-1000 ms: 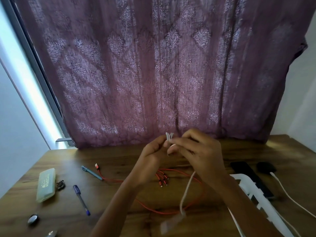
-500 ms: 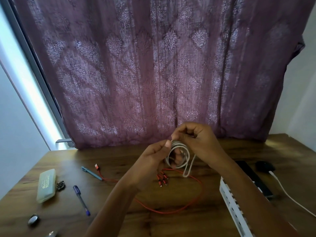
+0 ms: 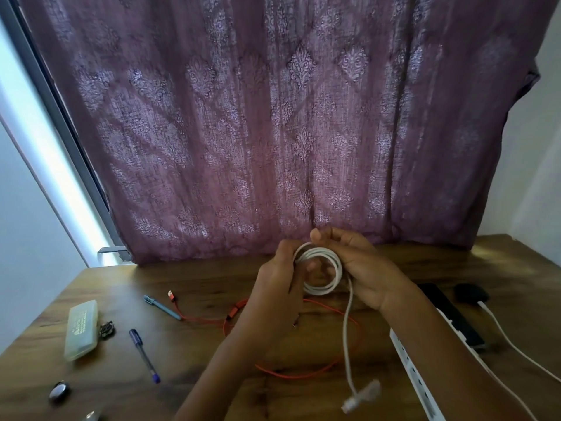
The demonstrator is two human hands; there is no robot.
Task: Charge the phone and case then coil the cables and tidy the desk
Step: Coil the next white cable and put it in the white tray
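Both hands hold a white cable (image 3: 322,270) wound into a small coil above the wooden desk (image 3: 212,287). My left hand (image 3: 277,287) pinches the coil's left side, and my right hand (image 3: 361,265) grips its top and right side. A loose tail of the cable hangs down to a blurred plug (image 3: 362,396). Under my hands an orange cable (image 3: 306,373) lies in a loose loop on the desk. A black phone (image 3: 455,320) lies at the right beside a white power strip (image 3: 416,375). A small black case (image 3: 470,293) sits further right with a white cord (image 3: 516,347) in it.
At the left lie a pale green box (image 3: 81,329), a dark keyring (image 3: 106,330), a blue pen (image 3: 145,355), a teal pen (image 3: 162,306) and a small dark round object (image 3: 59,390). A purple patterned curtain (image 3: 288,132) hangs behind the desk.
The white cable went from a pinched bunch to a round coil of several turns. A free tail with its plug now hangs below my right hand.
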